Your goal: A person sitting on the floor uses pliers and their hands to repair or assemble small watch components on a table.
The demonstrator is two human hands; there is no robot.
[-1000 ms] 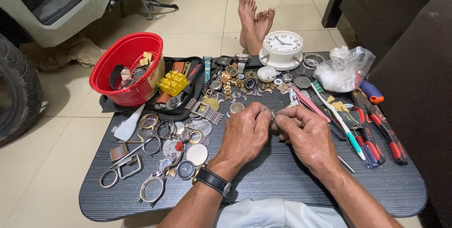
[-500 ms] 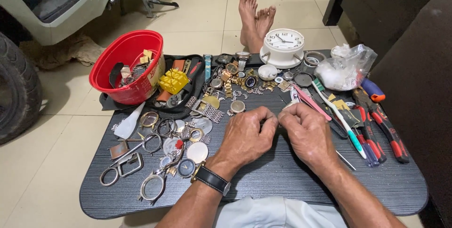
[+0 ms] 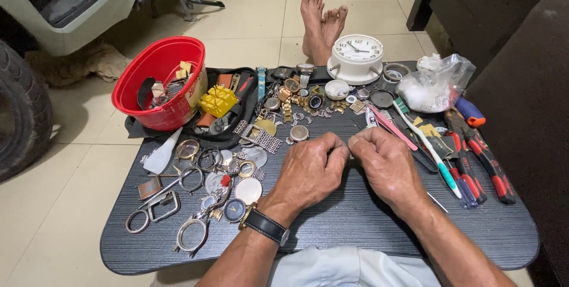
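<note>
My left hand and my right hand meet fingertip to fingertip above the middle of the dark low table. Both are curled shut and pinch a tiny part between them, which the fingers almost wholly hide. A black-strapped wristwatch sits on my left wrist. Just beyond my fingers lie a round watch case and a pink pair of tweezers.
A red bowl of parts stands at the back left, with a yellow case opener beside it. A white alarm clock and a plastic bag stand at the back. Red-handled pliers, a toothbrush, watch faces and rings lie around. Bare feet rest beyond the table.
My two hands have drawn closer together, and the fingertips now touch over the small part. Nothing on the table has moved.
</note>
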